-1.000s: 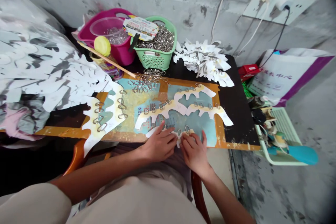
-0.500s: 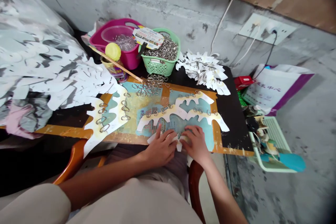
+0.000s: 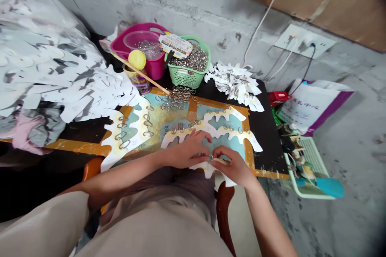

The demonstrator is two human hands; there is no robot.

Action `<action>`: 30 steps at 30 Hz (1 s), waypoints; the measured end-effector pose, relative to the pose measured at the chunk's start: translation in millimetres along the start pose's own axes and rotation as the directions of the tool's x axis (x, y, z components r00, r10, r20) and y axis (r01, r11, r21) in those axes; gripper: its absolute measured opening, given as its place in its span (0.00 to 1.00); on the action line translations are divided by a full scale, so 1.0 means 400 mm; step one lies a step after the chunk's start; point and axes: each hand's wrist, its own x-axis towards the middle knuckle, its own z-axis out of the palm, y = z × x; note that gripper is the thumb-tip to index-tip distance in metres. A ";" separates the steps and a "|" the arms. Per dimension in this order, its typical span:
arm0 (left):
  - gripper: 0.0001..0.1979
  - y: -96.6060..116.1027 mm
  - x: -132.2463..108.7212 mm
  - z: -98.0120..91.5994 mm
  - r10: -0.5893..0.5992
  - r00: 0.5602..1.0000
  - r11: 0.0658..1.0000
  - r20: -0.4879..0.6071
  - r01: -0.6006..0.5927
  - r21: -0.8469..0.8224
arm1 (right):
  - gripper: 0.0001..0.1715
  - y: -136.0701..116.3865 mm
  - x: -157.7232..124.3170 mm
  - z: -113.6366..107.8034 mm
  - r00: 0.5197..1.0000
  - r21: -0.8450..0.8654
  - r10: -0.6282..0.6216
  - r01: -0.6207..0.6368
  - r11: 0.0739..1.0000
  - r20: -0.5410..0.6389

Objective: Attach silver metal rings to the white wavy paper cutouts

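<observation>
A white scallop-edged cut-out strip (image 3: 208, 170) lies at the table's front edge, beneath both my hands. With fingers curved and spread apart, my left hand (image 3: 190, 150) rests over its left part. My right hand (image 3: 233, 165) pinches the strip's upper edge, which looks folded over there. Between the fingertips stands a small metal ring (image 3: 210, 156). Beyond my hands lie similar strips with metal rings along yellowish glue, such as the middle strip (image 3: 205, 127) and the right-hand strip (image 3: 238, 133). More ringed strips (image 3: 137, 136) lie to the left.
Loose metal rings (image 3: 177, 98) are heaped behind the work sheet. A green basket (image 3: 188, 78) of rings, a pink basket (image 3: 157, 68) and a jar (image 3: 140, 82) with a stick across it stand behind. White cut-outs are piled left (image 3: 90, 92) and right (image 3: 237, 84).
My left hand has lifted and opened its fingers more. My right hand has closed on the strip's edge, and the strip shows further right and lower. The view has shifted slightly.
</observation>
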 end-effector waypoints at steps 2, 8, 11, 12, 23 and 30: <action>0.11 0.011 0.004 -0.014 0.022 1.000 0.995 -0.019 -0.024 -0.094 | 0.07 -0.008 0.009 -0.014 0.999 0.009 -0.015 0.015 1.000 0.035; 0.10 0.036 -0.020 -0.022 -0.027 0.996 0.971 -0.090 0.004 -0.239 | 0.20 -0.025 0.026 -0.019 0.975 0.207 -0.102 0.060 0.976 0.198; 0.11 0.027 -0.032 -0.018 -0.036 0.996 0.962 -0.080 0.013 -0.274 | 0.22 -0.021 0.022 0.011 0.984 0.365 -0.125 0.072 0.928 0.125; 0.12 0.021 -0.035 -0.016 -0.039 0.996 0.960 -0.084 0.014 -0.279 | 0.22 -0.017 0.020 0.023 0.988 0.407 -0.117 0.067 0.911 0.099; 0.23 0.053 -0.154 0.117 -0.639 0.693 0.646 -0.333 0.249 -0.721 | 0.13 -0.010 0.021 0.072 0.966 0.301 -0.041 0.120 0.946 -0.256; 0.29 0.057 -0.089 0.147 -0.664 0.726 0.457 -0.181 0.202 -0.866 | 0.11 -0.054 0.031 0.107 0.964 0.193 -0.133 0.179 0.965 -0.228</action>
